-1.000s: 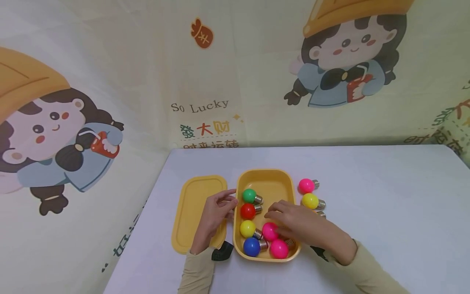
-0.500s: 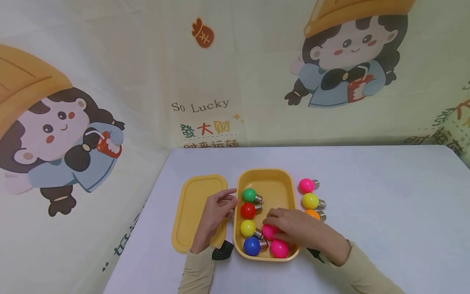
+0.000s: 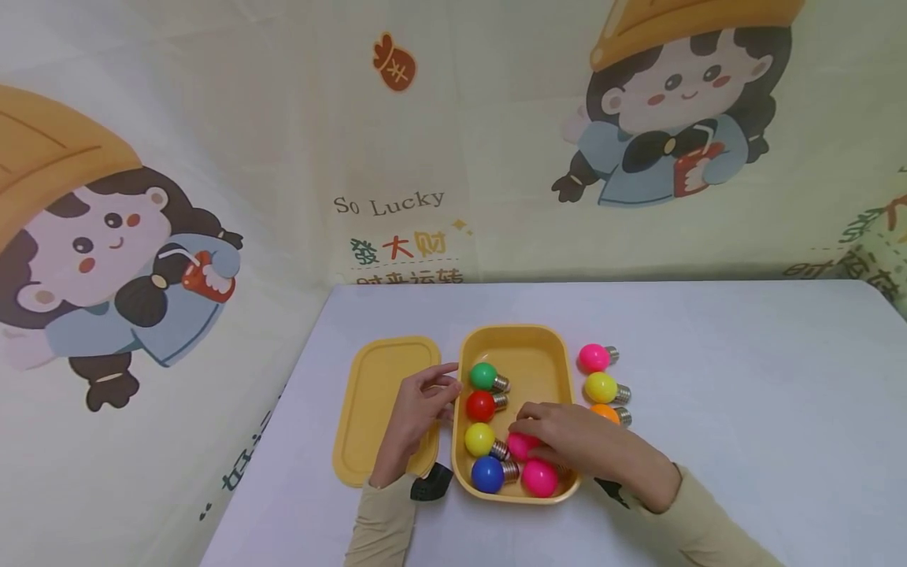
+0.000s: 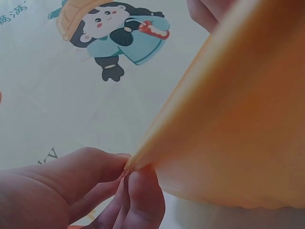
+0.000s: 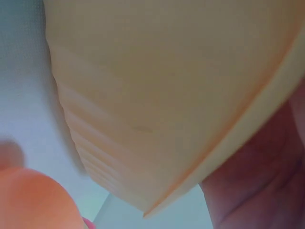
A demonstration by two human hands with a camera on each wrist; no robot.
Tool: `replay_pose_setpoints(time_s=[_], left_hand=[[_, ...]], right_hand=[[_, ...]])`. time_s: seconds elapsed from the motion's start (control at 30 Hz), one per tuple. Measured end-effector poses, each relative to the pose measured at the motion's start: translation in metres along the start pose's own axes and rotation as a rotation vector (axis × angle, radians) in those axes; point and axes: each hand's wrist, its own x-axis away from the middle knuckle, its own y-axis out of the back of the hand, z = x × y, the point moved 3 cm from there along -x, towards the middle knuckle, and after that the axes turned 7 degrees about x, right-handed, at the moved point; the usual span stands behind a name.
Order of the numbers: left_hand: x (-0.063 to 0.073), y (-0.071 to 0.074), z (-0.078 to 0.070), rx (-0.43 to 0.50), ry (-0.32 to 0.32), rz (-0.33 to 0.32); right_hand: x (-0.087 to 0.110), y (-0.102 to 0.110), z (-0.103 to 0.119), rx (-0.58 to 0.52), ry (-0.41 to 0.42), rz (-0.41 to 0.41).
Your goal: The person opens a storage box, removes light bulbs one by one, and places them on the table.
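Note:
The yellow plastic box (image 3: 527,354) stands on the table, its wall (image 4: 228,143) large in the left wrist view. My left hand (image 3: 418,405) pinches its left rim between thumb and fingers, plainest in the left wrist view. My right hand (image 3: 595,441) reaches over the right rim and grips a pink bulb (image 3: 522,447), whose base is hidden beneath the hand. Below that lies another pink bulb (image 3: 540,478). Along the box's left side are a green bulb (image 3: 483,376), a red bulb (image 3: 480,406), a yellow bulb (image 3: 479,439) and a blue bulb (image 3: 488,475).
A yellow lid (image 3: 364,413) lies flat left of the box, partly under the left forearm. Right of the box sit a pink bulb (image 3: 594,357), a yellow bulb (image 3: 601,387) and an orange bulb (image 3: 605,413), the last partly behind the right hand. A printed cloth hangs behind the table.
My right hand has moved slightly down towards the near side of the box, and its fingers have come round the pink bulb. The orange bulb has come into sight. The left hand keeps its place.

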Motion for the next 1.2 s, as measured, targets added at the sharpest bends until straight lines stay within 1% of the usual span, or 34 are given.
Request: replay_pose_setpoints(time_s=[0.1, 0.3, 0.37, 0.6, 0.83, 0.97, 1.07, 1.2], left_hand=[[0.000, 0.000, 0.000, -0.005, 0.002, 0.002], [0.000, -0.001, 0.000, -0.005, -0.004, 0.002], [0.001, -0.001, 0.000, -0.007, -0.004, 0.002], [0.001, -0.001, 0.000, -0.010, -0.003, -0.002], [-0.014, 0.004, 0.024, -0.009, -0.005, -0.005], [-0.017, 0.006, 0.030, 0.004, -0.002, -0.008], [-0.016, 0.006, 0.028, 0.009, 0.006, -0.007], [-0.008, 0.003, 0.012, -0.002, 0.004, -0.003]], right_hand=[[0.002, 0.003, 0.000, 0.005, 0.007, -0.017], [0.008, 0.011, 0.000, 0.044, 0.050, -0.090], [0.010, 0.015, -0.001, 0.038, 0.056, -0.105], [0.018, 0.026, -0.001, 0.016, 0.036, -0.118], [0.028, 0.039, -0.001, 0.034, 0.027, -0.152], [0.034, 0.046, -0.001, 0.053, 0.015, -0.175], [0.037, 0.051, -0.001, 0.055, -0.002, -0.177], [0.043, 0.055, -0.002, 0.071, 0.001, -0.201]])
